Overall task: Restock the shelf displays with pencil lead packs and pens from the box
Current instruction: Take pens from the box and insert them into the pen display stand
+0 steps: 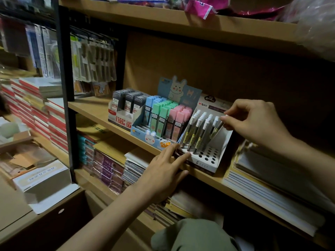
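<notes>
On the shelf, grey lead packs, then pastel lead packs in the bunny display. Left hand, fingers straight, presses the pen display front edge. Right hand pinches a white-capped pen over its holes.

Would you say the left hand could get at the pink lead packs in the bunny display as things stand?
Probably yes: the left hand rests on the pen stand's front corner, holding nothing, and the pink lead packs stand uncovered just above it.

Left hand reaches forward, fingers straight; right hand raised, fingertips in a pinching grip.
</notes>
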A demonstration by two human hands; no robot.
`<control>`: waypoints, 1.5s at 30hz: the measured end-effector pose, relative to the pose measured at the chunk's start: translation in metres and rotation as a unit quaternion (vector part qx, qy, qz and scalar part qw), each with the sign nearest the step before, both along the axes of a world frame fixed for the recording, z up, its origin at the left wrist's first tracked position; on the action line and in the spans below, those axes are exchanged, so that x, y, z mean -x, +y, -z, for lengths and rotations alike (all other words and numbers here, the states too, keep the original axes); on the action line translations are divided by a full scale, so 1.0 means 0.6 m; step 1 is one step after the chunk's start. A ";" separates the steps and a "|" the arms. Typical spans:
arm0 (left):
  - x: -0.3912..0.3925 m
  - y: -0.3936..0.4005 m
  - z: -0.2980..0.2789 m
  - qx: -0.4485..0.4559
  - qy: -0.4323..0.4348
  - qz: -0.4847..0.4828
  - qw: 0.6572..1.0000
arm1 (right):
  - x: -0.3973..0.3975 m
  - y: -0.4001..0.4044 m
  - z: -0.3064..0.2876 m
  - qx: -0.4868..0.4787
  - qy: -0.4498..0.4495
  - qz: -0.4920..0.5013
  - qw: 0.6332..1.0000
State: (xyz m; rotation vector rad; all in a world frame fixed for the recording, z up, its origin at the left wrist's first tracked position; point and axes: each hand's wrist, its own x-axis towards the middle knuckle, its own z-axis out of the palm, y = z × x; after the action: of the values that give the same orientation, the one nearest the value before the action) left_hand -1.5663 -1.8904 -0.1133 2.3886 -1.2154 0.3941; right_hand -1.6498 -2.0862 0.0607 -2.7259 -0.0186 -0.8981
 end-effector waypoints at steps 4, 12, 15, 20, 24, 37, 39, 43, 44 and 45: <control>-0.003 0.000 0.000 -0.004 -0.006 0.002 1.000 | 0.000 -0.002 0.002 0.010 0.009 0.017 1.000; 0.014 -0.004 -0.009 -0.022 -0.001 -0.031 0.999 | -0.038 -0.006 0.006 0.046 0.029 0.026 0.998; 0.018 -0.010 -0.017 -0.036 0.009 -0.043 0.998 | -0.042 -0.013 0.015 0.049 0.025 0.021 0.998; 0.022 -0.017 -0.036 -0.061 0.044 -0.057 0.996 | -0.041 -0.018 0.014 0.063 0.022 0.001 0.998; 0.022 -0.015 -0.045 -0.077 0.042 -0.052 0.995 | -0.045 -0.013 0.006 0.041 0.072 0.012 0.996; 0.016 -0.039 -0.153 0.081 -0.019 -0.035 0.996 | -0.046 -0.039 -0.012 0.136 0.201 -0.116 0.963; 0.012 -0.050 -0.161 0.022 -0.040 -0.017 0.999 | -0.048 -0.037 0.015 0.142 0.242 -0.117 0.953; 0.003 -0.050 -0.171 -0.002 -0.056 0.014 0.998 | -0.060 -0.043 0.028 0.125 0.279 -0.105 0.946; 0.001 -0.050 -0.176 -0.005 -0.067 0.015 0.998 | -0.064 -0.045 0.022 0.115 0.273 -0.109 0.949; 0.000 -0.051 -0.182 -0.010 -0.074 0.016 0.997 | -0.068 -0.046 0.016 0.106 0.271 -0.115 0.950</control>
State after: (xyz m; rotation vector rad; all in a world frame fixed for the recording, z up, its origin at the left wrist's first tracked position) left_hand -1.5660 -1.9210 -0.0040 2.3903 -1.3251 0.5596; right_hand -1.6090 -2.1139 0.0512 -2.9899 -0.3338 -0.0710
